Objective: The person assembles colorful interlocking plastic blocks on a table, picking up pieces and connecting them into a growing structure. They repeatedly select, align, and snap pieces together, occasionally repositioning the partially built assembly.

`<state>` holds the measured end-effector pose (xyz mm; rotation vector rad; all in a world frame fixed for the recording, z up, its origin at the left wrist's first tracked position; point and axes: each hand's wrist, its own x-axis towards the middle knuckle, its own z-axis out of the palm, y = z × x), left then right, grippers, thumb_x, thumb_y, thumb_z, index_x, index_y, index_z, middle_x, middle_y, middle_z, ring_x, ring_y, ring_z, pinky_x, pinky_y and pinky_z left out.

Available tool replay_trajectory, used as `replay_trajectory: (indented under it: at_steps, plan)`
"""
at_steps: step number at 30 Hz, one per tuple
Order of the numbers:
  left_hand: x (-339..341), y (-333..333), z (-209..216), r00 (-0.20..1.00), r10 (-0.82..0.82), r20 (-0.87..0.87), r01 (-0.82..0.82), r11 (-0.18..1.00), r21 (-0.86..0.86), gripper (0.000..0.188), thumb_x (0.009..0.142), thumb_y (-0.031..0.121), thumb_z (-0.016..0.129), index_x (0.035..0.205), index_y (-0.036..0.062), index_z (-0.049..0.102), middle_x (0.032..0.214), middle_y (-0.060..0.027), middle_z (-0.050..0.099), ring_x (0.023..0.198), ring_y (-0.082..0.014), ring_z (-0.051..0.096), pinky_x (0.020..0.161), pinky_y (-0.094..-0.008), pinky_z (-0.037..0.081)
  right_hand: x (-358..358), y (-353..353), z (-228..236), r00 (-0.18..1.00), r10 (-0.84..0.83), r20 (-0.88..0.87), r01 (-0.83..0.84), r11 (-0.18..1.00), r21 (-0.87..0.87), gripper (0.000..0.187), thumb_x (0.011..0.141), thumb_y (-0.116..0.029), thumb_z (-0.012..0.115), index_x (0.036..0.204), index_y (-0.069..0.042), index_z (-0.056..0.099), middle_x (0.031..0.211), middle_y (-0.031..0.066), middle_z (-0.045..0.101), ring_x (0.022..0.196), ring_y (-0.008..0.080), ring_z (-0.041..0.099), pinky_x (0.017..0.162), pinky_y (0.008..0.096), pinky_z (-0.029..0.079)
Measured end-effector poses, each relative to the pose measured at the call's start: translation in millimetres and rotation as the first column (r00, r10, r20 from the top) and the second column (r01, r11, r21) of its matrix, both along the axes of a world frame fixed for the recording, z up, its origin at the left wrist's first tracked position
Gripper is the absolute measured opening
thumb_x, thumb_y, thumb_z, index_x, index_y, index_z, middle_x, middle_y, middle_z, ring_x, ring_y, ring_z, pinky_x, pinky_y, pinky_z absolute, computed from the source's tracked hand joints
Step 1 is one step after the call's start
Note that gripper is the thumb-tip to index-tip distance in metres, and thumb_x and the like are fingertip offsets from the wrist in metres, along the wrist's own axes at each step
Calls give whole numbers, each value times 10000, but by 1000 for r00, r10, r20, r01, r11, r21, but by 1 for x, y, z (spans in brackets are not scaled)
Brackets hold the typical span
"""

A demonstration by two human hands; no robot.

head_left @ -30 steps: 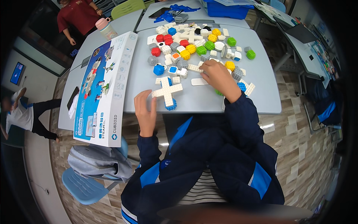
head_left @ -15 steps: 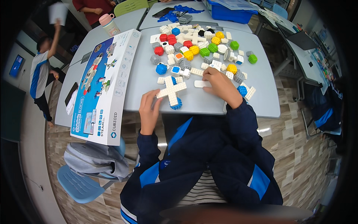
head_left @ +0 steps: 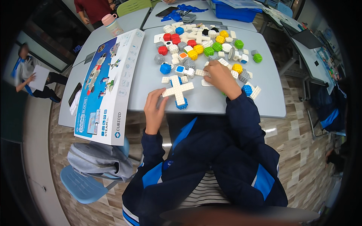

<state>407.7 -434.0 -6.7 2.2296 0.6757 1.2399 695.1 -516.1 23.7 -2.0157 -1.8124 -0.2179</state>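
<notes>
A white studded cross-shaped block [head_left: 178, 90] lies over blue blocks [head_left: 181, 104] near the table's front edge. My left hand [head_left: 154, 111] pinches the end of its left arm between thumb and fingers. Farther right, my right hand [head_left: 222, 79] is closed, palm down, with its fingertips at the right end of a white studded strip [head_left: 200, 72]. A smooth white plate [head_left: 206, 83] shows partly from under that hand. Just beyond the cross are a small white studded plate [head_left: 165, 80], a blue round block [head_left: 165, 68] and a white block with a blue square [head_left: 180, 69].
Red, yellow, green, grey and white blocks [head_left: 192, 54] spread across the grey table [head_left: 264, 94]. On the left stands a large picture box [head_left: 124, 86], with a pink-lidded bottle [head_left: 112, 25] behind. A blue bin [head_left: 235, 12] sits at the back. Another person [head_left: 32, 75] holds white paper.
My right hand has shifted slightly away from me, from the smooth plate to the strip's end. The left hand stays at the cross. The person at the left has lowered the paper.
</notes>
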Motion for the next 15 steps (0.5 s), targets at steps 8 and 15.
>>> replay_trajectory:
  at_steps: [8, 15]
  plan:
    - [-1, 8, -4, 999, 45, -14, -46, 994, -97, 281, 949, -5, 651, 1229, 8, 672, 1175, -156, 680, 1008, -269, 675, 869, -346, 547, -29, -49, 24, 960, 132, -248, -125, 991, 43, 241, 756, -187, 755, 947, -42, 722, 911, 131, 708, 932, 314, 675, 808, 437, 553]
    - [2, 9, 0, 1000, 25, -4, -26, 998, -56, 282, 952, -12, 642, 1231, 10, 677, 1186, -155, 689, 1010, -264, 684, 862, -342, 555, -60, -28, -8, 914, 296, -277, -248, 949, 196, 255, 824, -206, 745, 1011, -33, 729, 941, 137, 705, 895, 332, 687, 790, 435, 564]
